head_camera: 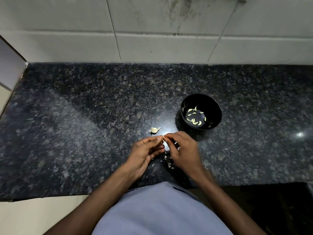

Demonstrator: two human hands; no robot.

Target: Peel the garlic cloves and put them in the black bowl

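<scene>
Speckled dark granite forms the countertop [84, 133], backed by a wall of pale grey tiles [152, 31] with dark smudges near the top, and a bright glare spot sits on the stone just beyond the hands. Beyond and left of the hands lies a small garlic piece [154, 130], still in its papery skin, its pointed end turned to the right. Bits of loose skin [169, 162] are scattered on the stone under and between the wrists. To the right, a little farther back, stands the black bowl [213, 106], upright, with a scatter of peeled cloves [194, 117] on its bottom, curved and pointing every which way. The left hand [145, 152] and right hand [183, 150] meet fingertip to fingertip above the counter, both with fingers curled in, pinching a garlic clove [164, 136] between them; only a pale sliver of it shows at the tips, so its long axis cannot be made out. The bowl is near the right hand but apart from it. A light blue shirt [160, 209] fills the bottom of the view, overhanging the counter's front edge.
</scene>
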